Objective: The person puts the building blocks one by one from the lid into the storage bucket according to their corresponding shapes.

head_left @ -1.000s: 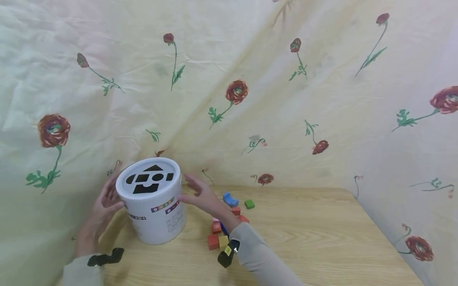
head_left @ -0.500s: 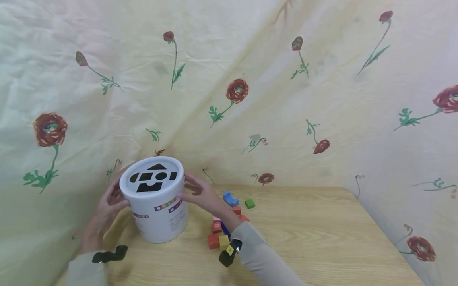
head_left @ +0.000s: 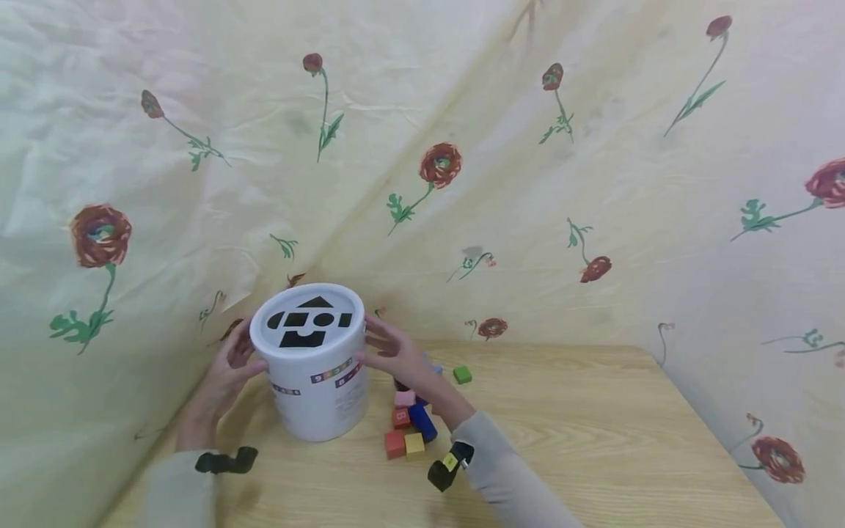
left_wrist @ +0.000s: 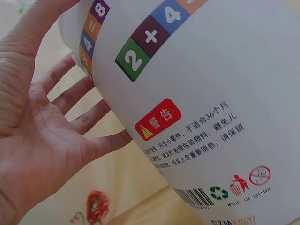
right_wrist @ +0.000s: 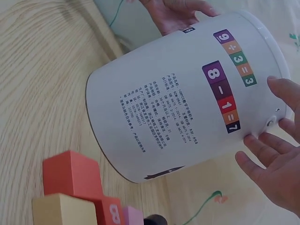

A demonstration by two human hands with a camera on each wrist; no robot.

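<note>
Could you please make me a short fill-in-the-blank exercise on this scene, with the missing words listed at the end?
1. The bucket between the left hand and the right hand is mainly ____ in colour.
2. In its lid, the hole farthest from the person has the shape of a ____.
3. The block farthest right on the table is ____.
4. The printed sum starting 8 − 1 ends in the digit ____.

Missing words: white; triangle; green; 7.

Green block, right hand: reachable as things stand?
Probably yes: the green block sits apart from the other blocks, with nothing on top. The right hand touches the white bucket, though, so it would likely have to let go first.
</note>
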